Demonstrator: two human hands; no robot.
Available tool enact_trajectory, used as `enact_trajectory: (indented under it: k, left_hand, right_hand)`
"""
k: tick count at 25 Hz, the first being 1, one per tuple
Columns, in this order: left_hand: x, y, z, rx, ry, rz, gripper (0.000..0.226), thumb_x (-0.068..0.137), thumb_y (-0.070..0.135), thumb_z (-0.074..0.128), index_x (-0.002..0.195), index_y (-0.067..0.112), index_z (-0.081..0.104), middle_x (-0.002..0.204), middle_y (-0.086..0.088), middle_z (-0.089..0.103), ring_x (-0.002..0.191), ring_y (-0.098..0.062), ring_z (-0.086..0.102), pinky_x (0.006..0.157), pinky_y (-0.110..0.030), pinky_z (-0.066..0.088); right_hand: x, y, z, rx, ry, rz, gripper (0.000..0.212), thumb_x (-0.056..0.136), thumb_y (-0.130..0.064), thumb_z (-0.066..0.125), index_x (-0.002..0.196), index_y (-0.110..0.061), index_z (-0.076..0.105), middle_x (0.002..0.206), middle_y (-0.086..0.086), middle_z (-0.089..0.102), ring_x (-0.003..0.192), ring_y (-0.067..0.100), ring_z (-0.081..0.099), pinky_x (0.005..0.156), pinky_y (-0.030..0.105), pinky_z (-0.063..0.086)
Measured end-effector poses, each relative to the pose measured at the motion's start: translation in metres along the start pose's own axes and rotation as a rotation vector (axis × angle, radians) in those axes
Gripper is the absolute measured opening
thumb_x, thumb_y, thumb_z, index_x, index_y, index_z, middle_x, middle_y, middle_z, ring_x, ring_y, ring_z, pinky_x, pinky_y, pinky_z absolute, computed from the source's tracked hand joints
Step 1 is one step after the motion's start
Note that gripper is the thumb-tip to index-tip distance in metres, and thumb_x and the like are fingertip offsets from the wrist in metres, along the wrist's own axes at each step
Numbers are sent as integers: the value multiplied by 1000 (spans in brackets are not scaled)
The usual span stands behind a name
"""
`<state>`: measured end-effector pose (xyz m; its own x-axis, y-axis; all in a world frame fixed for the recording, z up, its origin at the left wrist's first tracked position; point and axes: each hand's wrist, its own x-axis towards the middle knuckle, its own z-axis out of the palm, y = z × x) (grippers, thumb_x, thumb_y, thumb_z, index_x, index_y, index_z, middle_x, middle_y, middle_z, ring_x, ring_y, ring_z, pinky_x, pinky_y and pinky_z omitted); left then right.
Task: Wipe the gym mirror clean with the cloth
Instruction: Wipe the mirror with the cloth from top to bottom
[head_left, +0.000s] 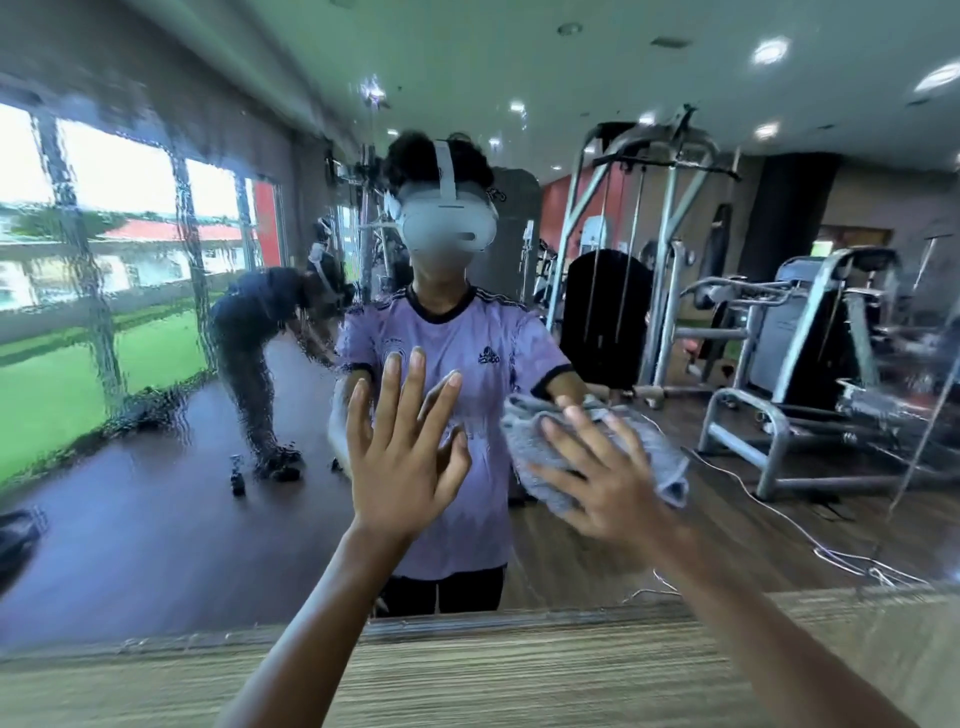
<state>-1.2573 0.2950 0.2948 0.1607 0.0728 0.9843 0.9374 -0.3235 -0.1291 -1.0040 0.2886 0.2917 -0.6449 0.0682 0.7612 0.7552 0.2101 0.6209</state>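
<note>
The grey cloth (649, 447) is on the mirror (156, 493), to the right of the middle. Its long side slants from up on the left to down on the right. The right hand (608, 483) presses it flat with fingers (563, 444) spread out straight, not clenched. The left hand (402, 457) is just beside it, open, fingers pointing up. Wet streaks (104, 312) cover the mirror's left part. A wooden ledge (519, 670) runs below.
</note>
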Motion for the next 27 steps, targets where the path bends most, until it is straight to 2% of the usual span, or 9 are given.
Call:
enact_trajectory:
  k: [5, 6, 9, 11, 15, 16, 20, 22, 27]
  left_hand:
    - [-1, 10, 4, 30, 5, -28, 63, 87, 31, 62, 146, 12, 48, 156, -20, 32, 144, -40, 32, 120, -55, 16]
    - [-3, 10, 5, 17, 2, -19, 63, 87, 30, 62, 145, 12, 48, 156, -20, 33, 144, -39, 32, 121, -55, 14]
    - [-18, 3, 4, 43, 0, 36, 59, 89, 28, 63, 145, 15, 50, 154, -18, 38, 144, -37, 35, 120, -55, 17]
    - [-33, 1, 4, 58, -10, 48, 56, 90, 26, 61, 145, 17, 50, 154, -17, 39, 144, -35, 35, 119, -55, 19]
    - [-44, 8, 6, 52, -22, 23, 54, 93, 27, 55, 145, 18, 49, 155, -16, 37, 143, -36, 35, 120, -54, 17]
    - [-43, 8, 7, 33, -26, 16, 54, 92, 28, 55, 145, 17, 49, 155, -17, 36, 143, -37, 36, 120, -55, 17]
    - [-48, 6, 5, 11, -56, 20, 57, 92, 30, 57, 147, 16, 47, 157, -18, 33, 144, -37, 34, 120, -55, 15]
    - [-55, 8, 4, 14, -75, 10, 58, 92, 31, 55, 147, 16, 46, 157, -18, 32, 145, -37, 32, 120, -57, 17]
    - [-62, 49, 11, -64, -147, -16, 59, 96, 32, 47, 153, 22, 33, 159, -17, 27, 151, -33, 20, 119, -58, 16]
  right_hand:
    - [66, 32, -8, -6, 194, 718, 49, 102, -39, 31, 149, -24, 37, 156, 13, 35, 145, 30, 28, 120, 47, 15]
    - [70, 15, -4, 19, 192, 669, 50, 102, -39, 32, 149, -24, 36, 155, 11, 35, 147, 29, 26, 121, 46, 12]
    - [9, -30, 7, 46, 37, 121, 47, 104, -41, 29, 146, -25, 42, 160, 7, 29, 150, 27, 21, 120, 48, 16]
    - [-30, -12, 1, 27, 0, 11, 43, 103, -42, 30, 140, -29, 47, 164, 2, 19, 150, 26, 21, 118, 48, 19]
    - [14, 13, -5, 4, 121, 673, 47, 103, -39, 31, 148, -26, 38, 158, 12, 30, 148, 29, 24, 120, 46, 13]
    - [23, -2, -2, 30, 146, 709, 47, 103, -39, 33, 147, -25, 39, 156, 13, 33, 147, 30, 25, 120, 47, 13]
    - [-54, -59, 16, 73, -93, -28, 38, 105, -39, 29, 131, -25, 53, 161, 5, 26, 151, 26, 19, 121, 48, 12]
    - [-80, -28, 7, 38, -102, -165, 34, 103, -39, 32, 125, -26, 55, 165, 2, 16, 151, 27, 17, 122, 47, 9]
    - [-14, -11, -4, 2, 67, 403, 42, 103, -39, 38, 140, -24, 48, 161, 9, 22, 151, 28, 17, 119, 52, 15]
